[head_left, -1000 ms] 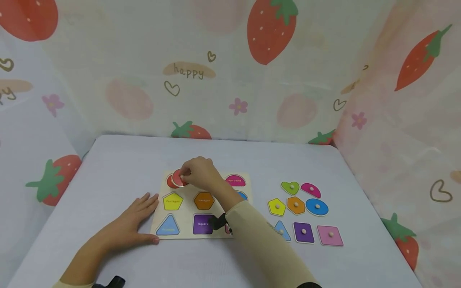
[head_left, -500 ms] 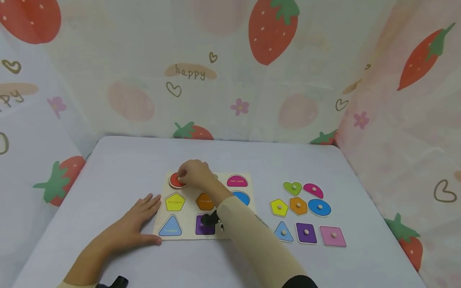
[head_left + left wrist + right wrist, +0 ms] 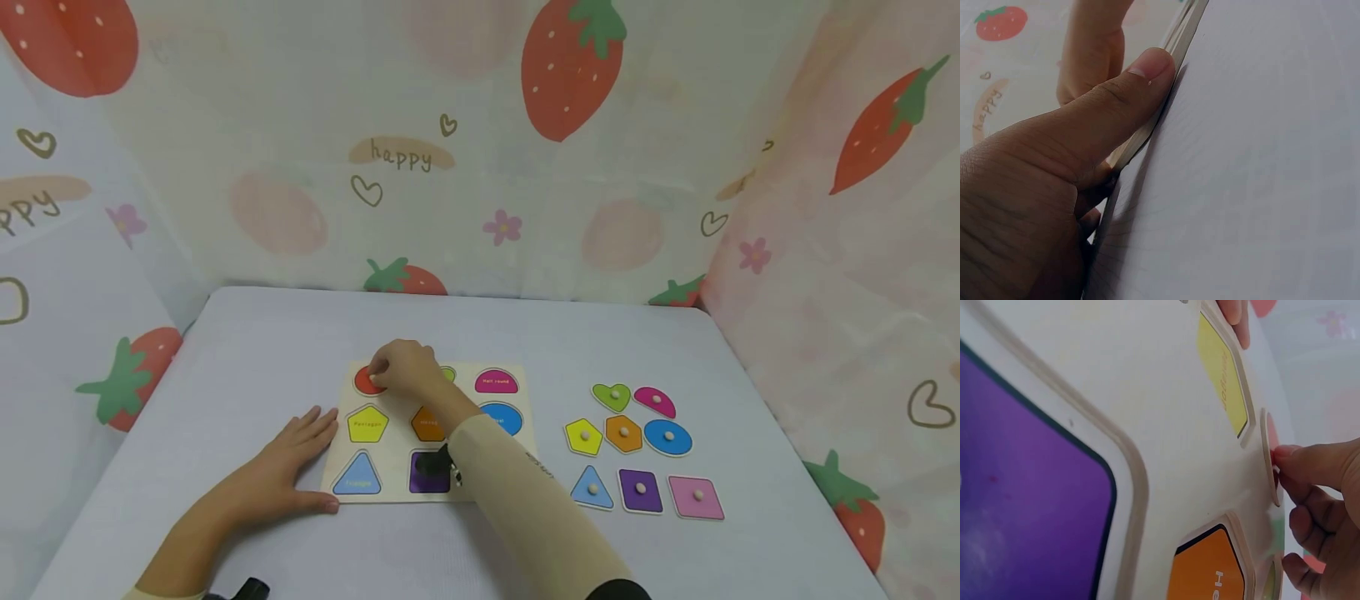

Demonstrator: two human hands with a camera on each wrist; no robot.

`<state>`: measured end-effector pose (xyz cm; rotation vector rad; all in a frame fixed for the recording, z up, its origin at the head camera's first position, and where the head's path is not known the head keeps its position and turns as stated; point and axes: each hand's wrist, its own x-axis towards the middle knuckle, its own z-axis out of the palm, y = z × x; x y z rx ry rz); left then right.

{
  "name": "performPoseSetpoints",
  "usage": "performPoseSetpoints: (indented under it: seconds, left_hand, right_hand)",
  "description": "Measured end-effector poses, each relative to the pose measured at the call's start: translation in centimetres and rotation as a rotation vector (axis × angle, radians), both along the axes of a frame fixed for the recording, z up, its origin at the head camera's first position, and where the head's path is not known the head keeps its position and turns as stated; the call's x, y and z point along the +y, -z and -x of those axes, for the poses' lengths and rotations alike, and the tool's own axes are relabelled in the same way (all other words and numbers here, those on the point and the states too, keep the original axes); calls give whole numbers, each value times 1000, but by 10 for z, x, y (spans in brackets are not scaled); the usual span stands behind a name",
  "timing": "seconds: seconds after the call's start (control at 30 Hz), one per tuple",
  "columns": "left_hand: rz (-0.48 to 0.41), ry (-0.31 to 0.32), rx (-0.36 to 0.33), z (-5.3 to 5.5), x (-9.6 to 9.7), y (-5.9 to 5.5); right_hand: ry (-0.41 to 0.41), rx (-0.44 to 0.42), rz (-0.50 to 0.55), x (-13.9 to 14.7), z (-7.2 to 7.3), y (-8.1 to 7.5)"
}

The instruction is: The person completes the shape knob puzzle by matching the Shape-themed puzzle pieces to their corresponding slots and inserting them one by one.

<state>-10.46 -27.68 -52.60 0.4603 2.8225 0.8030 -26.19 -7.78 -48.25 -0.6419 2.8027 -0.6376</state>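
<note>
A cream shape-puzzle board with coloured, labelled recesses lies on the table. At its far left corner my right hand pinches the knob of a red round puzzle piece between thumb and index finger. That piece sits over the red recess; in the right wrist view its rim shows above the board surface, so I cannot tell whether it is fully seated. My left hand rests flat on the table with fingers spread, touching the board's left edge. Its thumb presses on the near corner.
Right of the board lie several knobbed pieces: a green heart, pink half round, yellow pentagon, orange hexagon, blue oval, blue triangle, purple square and pink quadrilateral. Strawberry-print curtains surround the white table.
My right hand has brought the red round piece left and down, from partly overlapping the red recess to lying over it. The left hand stays at the board's edge.
</note>
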Motion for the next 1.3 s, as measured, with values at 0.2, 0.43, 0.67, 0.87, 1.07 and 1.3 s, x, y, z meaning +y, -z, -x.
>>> performPoseSetpoints:
  seconds: [0.2, 0.43, 0.67, 0.87, 1.07, 1.3]
  left_hand:
    - [-5, 3, 10, 1, -1, 2]
    - [4, 0, 0, 0, -2, 2]
    - [6, -4, -1, 1, -2, 1]
    - [-2, 1, 2, 2, 0, 5]
    - [15, 1, 4, 3, 1, 6]
    - [18, -7, 3, 2, -2, 6]
  right_hand:
    - [4, -1, -12, -1, 2, 3]
    - [7, -7, 4, -2, 2, 4]
    - [33, -17, 24, -3, 0, 5]
    - [27, -1, 17, 3, 0, 7]
    - [28, 24, 12, 10, 1, 8]
    - [17, 54, 17, 20, -3, -1]
